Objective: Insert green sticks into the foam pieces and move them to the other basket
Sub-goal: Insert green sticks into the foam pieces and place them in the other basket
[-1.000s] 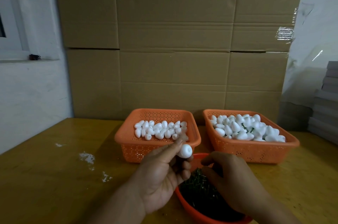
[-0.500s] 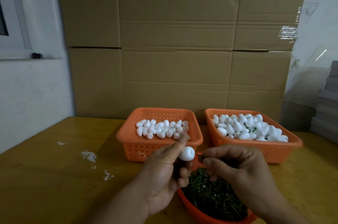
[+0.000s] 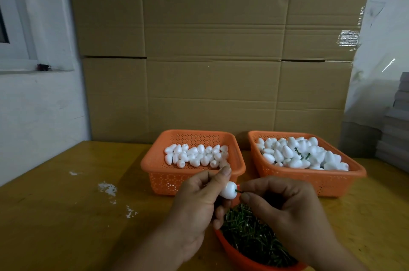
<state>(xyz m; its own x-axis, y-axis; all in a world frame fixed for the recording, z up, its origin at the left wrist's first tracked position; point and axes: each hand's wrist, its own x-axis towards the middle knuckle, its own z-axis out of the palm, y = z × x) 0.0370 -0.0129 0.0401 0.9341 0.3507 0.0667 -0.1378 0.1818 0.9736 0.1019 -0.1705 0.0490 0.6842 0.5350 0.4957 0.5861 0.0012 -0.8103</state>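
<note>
My left hand (image 3: pixel 197 202) pinches a white foam piece (image 3: pixel 228 190) between thumb and fingers, above an orange bowl (image 3: pixel 234 254) full of green sticks. My right hand (image 3: pixel 285 211) pinches a green stick (image 3: pixel 239 191) whose tip is in the foam piece's right end. Behind them, the left orange basket (image 3: pixel 155 162) holds plain foam pieces. The right orange basket (image 3: pixel 354 173) holds a heap of foam pieces, some with green sticks showing.
The yellow table (image 3: pixel 55 215) has white crumbs at the left. A wall of cardboard boxes (image 3: pixel 210 49) stands right behind the baskets. Grey stacked sheets (image 3: pixel 396 135) sit at the far right, and a white wall with a window frame is on the left.
My right hand rose out of the bowl with a green stick and brought it to the foam piece; the stick now enters the piece. The left hand kept holding the piece.
</note>
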